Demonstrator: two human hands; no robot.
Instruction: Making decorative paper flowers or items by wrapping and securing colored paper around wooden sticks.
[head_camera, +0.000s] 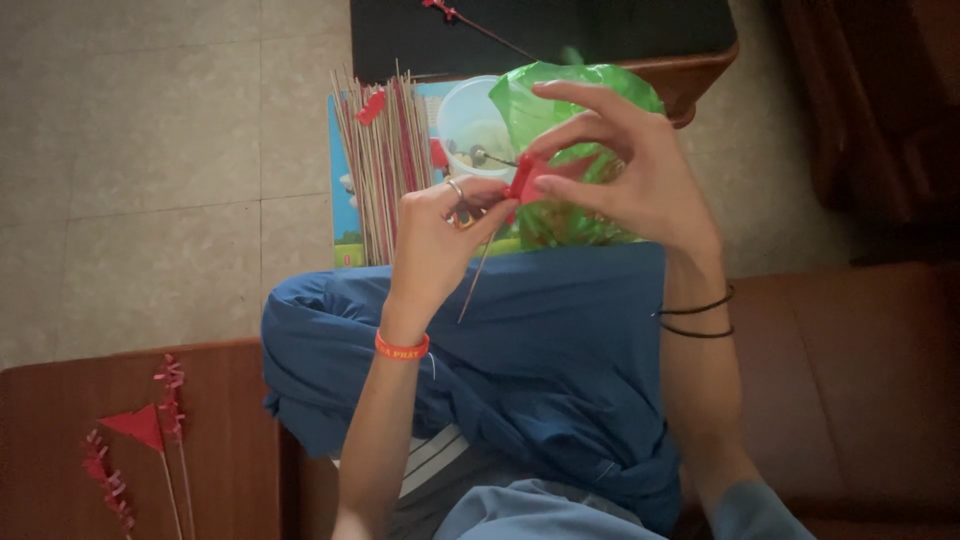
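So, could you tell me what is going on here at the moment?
A seated person is working a small red paper piece onto a thin wooden stick. The left hand pinches the stick while the right hand holds the paper at its top. Beyond them on the floor lie a bundle of sticks, a clear plastic cup and a green plastic bag. Finished red-trimmed sticks lie on the brown surface at lower left.

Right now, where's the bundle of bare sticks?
In the head view, the bundle of sticks lies upper centre on the floor, left of the clear plastic cup and just above the left hand.
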